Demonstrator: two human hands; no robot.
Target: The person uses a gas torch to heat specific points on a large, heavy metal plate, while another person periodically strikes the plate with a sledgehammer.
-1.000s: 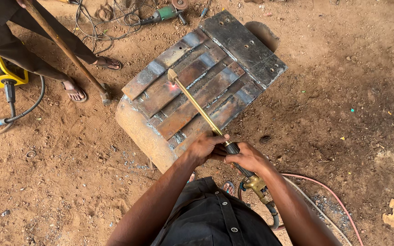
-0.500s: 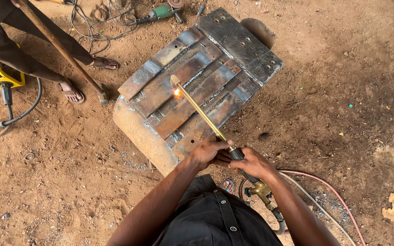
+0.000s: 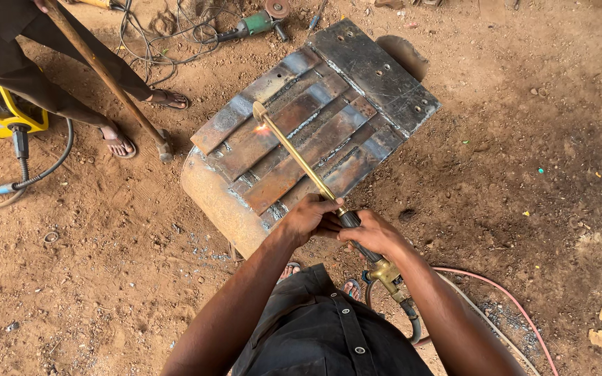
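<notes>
You are gripping the brass cutting torch (image 3: 301, 161) with both hands: your left hand (image 3: 308, 217) is wrapping its fingers around the tube just ahead of the dark grip, and your right hand (image 3: 374, 235) is closing on the grip itself, hoses trailing toward 5 o'clock. The torch tip is flaming at 11 o'clock from your hands, over the rusty strips of the steel plate assembly (image 3: 315, 125) lying on the dirt floor (image 3: 524, 174). Judging by the bright seams, several strips are already joined; the glowing spot suggests heating is only getting under way there. At 10 o'clock another person's sandalled feet (image 3: 116, 139) are standing beside a wooden pole (image 3: 106, 76).
</notes>
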